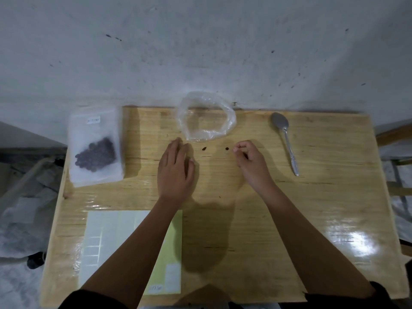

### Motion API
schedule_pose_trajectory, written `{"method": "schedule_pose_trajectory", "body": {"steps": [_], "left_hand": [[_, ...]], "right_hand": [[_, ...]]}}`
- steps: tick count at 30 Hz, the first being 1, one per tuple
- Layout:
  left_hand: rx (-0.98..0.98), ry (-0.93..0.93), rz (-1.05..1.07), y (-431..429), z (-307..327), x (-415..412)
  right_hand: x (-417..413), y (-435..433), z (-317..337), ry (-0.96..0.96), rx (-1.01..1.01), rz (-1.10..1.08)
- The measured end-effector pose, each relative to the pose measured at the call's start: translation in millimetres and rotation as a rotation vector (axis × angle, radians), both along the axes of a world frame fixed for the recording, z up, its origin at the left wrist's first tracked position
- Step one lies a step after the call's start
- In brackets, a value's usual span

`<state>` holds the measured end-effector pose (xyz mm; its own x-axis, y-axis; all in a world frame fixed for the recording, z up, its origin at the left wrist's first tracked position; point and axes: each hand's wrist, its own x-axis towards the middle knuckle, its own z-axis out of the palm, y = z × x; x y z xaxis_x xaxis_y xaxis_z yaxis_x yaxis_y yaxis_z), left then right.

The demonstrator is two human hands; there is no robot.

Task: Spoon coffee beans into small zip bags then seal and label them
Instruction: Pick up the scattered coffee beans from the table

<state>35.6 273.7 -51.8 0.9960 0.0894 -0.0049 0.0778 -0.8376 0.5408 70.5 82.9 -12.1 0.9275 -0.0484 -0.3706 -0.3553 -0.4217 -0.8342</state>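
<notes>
Right fingers beside bean; label illegible

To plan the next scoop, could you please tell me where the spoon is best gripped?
The spoon lies flat, bowl at the far end, slim handle at the near end; so probably pinch the handle from the near side with the right hand, which is closest.

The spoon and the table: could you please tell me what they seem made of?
The spoon looks like metal, dull grey with a faint sheen. The table looks like pale wood with visible grain, probably varnished, given its glossy reflections.
</notes>
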Motion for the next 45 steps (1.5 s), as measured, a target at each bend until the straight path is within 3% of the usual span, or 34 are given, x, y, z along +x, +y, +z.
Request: {"method": "schedule_pose_trajectory", "body": {"steps": [5,17,19,25,29,33,36,45], "left_hand": [[-0.002,0.02,0.014,-1.9,2.4,0.0],[0.009,0.028,0.004,-1.4,3.7,1.4],[0.008,0.033,0.004,-1.4,3.8,1.3],[-0.016,0.013,-0.021,3.0,1.2,0.4],[-0.068,0.014,-0.085,14.3,2.4,1.9],[-0.075,-0.008,-0.173,29.0,4.7,2.3],[-0.065,-0.016,-0.203,34.7,0.8,2.4],[0.002,-0.039,-0.234,36.4,-1.4,-0.4]], "right_hand": [[13.1,4.5,-0.5,0.005,-0.255,0.23],[26.3,13.0,1.8,0.064,-0.539,0.361],[24.6,11.0,2.6,0.084,-0.423,0.328],[1.2,20.0,5.7,0.374,0.325,0.014],[-25.3,41.0,-2.3,0.476,0.732,-0.07],[-35.9,55.9,-4.2,0.453,0.888,-0.134],[-33.5,57.1,1.8,0.371,0.781,-0.185],[-11.3,57.8,4.3,0.055,0.156,-0.124]]}}
